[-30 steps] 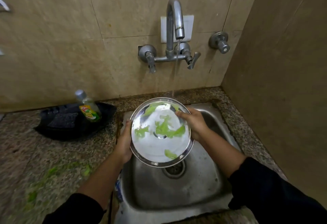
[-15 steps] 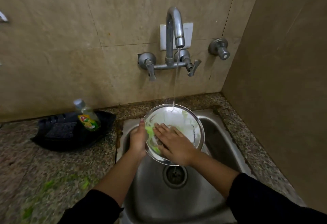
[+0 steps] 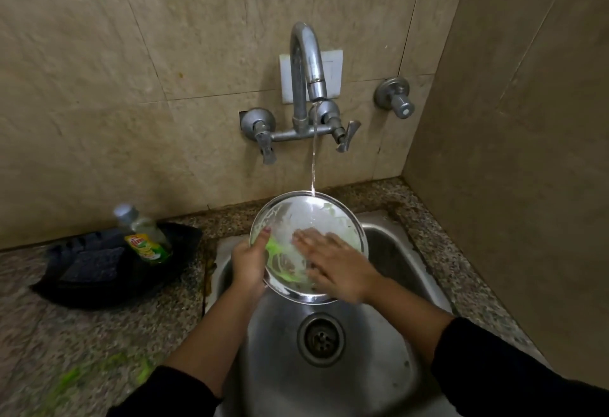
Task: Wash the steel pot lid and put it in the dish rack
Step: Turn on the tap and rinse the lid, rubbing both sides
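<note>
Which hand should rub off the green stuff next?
The right hand. It lies flat and free on the lid near the green smears, while the left hand grips the rim.

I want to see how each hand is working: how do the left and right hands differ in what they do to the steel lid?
The left hand grips the round steel pot lid at its left rim, thumb inside; the right hand lies flat, fingers spread, on the lid's green-smeared face. The left is curled, the right open. Both touch the lid over the steel sink.
</note>
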